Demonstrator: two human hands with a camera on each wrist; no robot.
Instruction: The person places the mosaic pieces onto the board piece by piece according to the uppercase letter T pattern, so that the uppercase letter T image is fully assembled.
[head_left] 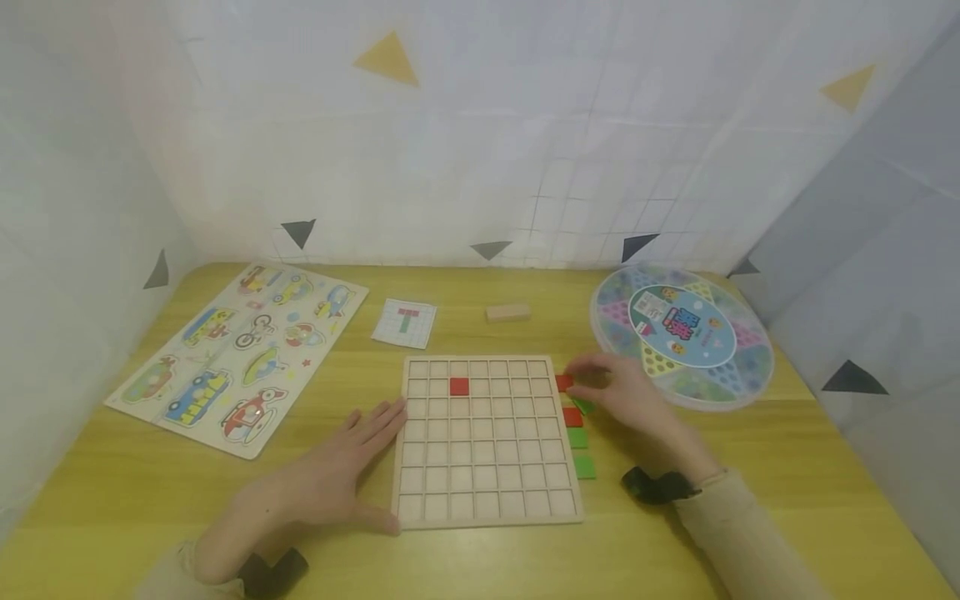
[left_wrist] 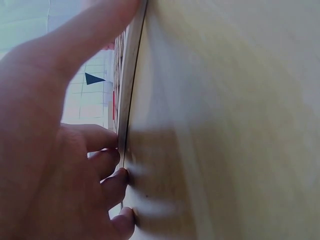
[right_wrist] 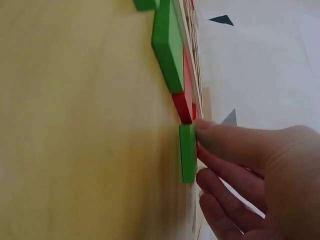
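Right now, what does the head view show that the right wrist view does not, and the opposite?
Only the head view: the left hand, the vehicle puzzle board and the T-pattern card.
Only the right wrist view: the thick outer sides of green tiles.
Both: the right hand, red tiles, the grid board and the tabletop.

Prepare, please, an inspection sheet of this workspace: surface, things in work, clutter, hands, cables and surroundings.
Surface: yellowish wood-grain table.
Job's things: board holding one red tile; red tiles and green tiles beside its right edge; card with a T pattern beyond it.
Clutter: puzzle at left, block beyond the board, game box at right.
Left hand: touches the board's left edge.
Right hand: at the tiles; grip unclear.
Cables: nothing seen.
Surroundings: pale wall covering with triangles.
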